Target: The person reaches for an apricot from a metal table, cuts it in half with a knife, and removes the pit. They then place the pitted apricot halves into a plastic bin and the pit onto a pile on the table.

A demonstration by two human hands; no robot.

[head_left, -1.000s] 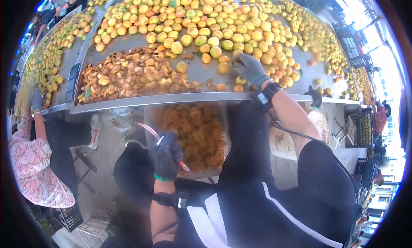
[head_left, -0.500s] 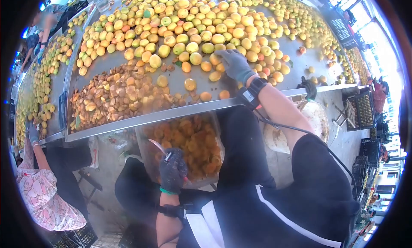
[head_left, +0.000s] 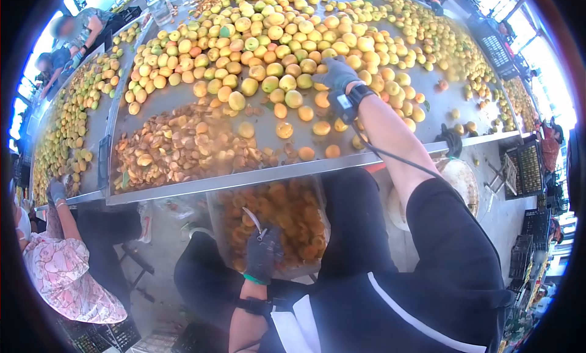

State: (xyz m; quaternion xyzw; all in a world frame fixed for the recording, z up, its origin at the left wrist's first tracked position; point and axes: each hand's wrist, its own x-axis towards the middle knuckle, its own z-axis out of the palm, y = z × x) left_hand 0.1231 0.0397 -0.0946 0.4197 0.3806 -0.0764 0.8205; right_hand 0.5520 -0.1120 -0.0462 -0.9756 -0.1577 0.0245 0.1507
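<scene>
My left hand, in a dark glove with a green cuff edge, is closed around a small knife with a curved blade. It is over a crate of halved apricots below the table edge. My right hand, in a grey glove, reaches across the metal table to the near side of a big heap of whole apricots. Its fingers are apart, with the tips against the fruit; none is visibly gripped. A few loose apricots lie just below this hand.
Apricot pits and scraps are piled on the table's near left. A raised metal rim runs along the front edge. Another person's gloved hand is at the left table. A white bucket and black crates stand at right.
My right hand has moved slightly up and its fingers have shifted over the heap. My left hand has shifted right and slightly down with the knife. The whole view has shifted a little.
</scene>
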